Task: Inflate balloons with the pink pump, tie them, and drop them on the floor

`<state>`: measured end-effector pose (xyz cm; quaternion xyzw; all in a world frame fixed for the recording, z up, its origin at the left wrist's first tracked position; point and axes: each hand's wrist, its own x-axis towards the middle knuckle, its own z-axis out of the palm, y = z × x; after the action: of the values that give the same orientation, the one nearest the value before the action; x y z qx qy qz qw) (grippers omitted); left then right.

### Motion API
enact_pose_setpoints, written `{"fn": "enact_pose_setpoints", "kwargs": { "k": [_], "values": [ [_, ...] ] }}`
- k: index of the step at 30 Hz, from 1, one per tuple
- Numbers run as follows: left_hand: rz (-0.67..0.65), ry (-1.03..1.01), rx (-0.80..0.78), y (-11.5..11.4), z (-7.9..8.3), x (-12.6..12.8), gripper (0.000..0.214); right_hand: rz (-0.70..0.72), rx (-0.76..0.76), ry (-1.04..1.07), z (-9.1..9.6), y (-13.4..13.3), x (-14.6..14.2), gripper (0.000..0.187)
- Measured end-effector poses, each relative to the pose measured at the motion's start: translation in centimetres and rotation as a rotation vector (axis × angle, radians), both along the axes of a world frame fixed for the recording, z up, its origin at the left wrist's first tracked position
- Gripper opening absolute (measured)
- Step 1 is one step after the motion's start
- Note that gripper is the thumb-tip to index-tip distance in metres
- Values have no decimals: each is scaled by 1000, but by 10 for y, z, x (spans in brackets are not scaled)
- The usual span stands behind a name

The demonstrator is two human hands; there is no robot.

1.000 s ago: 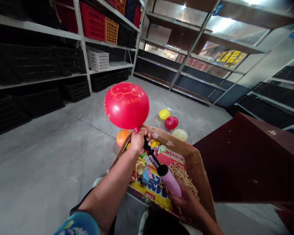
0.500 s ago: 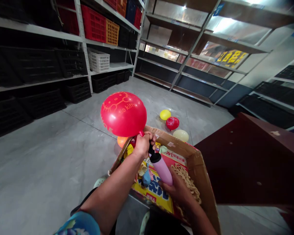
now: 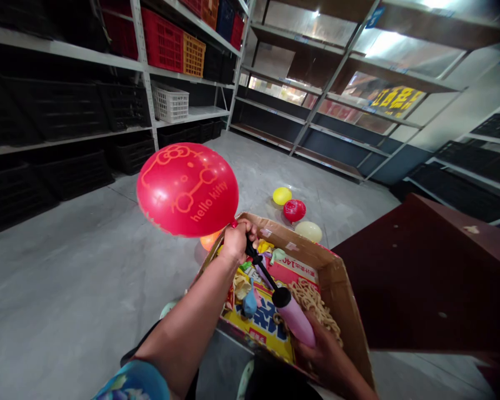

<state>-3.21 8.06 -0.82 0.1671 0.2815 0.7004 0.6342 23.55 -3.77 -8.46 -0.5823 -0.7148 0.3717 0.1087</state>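
Observation:
A red inflated balloon (image 3: pixel 187 190) with a cartoon print sits on the black nozzle of a hand pump. My left hand (image 3: pixel 236 240) is closed round the balloon's neck and the nozzle. My right hand (image 3: pixel 327 355) grips the pink pump barrel (image 3: pixel 296 321), with the black rod drawn out between the hands. Both hands are above an open cardboard box (image 3: pixel 341 289) that holds limp balloons and a tangle of beige string (image 3: pixel 312 300).
Yellow (image 3: pixel 282 195), red (image 3: pixel 294 210), cream (image 3: pixel 309 230) and orange (image 3: pixel 209 240) balloons lie on the grey floor beyond the box. A dark brown table (image 3: pixel 425 272) stands at the right. Metal shelves with crates line the left wall and back.
The pump barrel was pushed toward my left hand, then drawn back out. The red balloon has grown larger and swung to the left.

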Motion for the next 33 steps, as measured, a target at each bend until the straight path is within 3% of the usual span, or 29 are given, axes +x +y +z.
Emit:
{"fn": "enact_pose_setpoints", "kwargs": {
  "k": [12, 18, 26, 33],
  "values": [
    [-58, 35, -41, -6, 0, 19, 10, 47, 198, 23, 19, 37, -62, 40],
    [-64, 28, -35, -7, 2, 18, 9, 47, 115, 45, 18, 23, -46, 26],
    [-24, 20, -61, -5, 6, 8, 9, 2, 36, 0, -1, -4, 2, 29],
    [-57, 7, -56, -3, -3, 18, 10, 10, 56, 50, 13, 15, -32, 34]
  ]
}}
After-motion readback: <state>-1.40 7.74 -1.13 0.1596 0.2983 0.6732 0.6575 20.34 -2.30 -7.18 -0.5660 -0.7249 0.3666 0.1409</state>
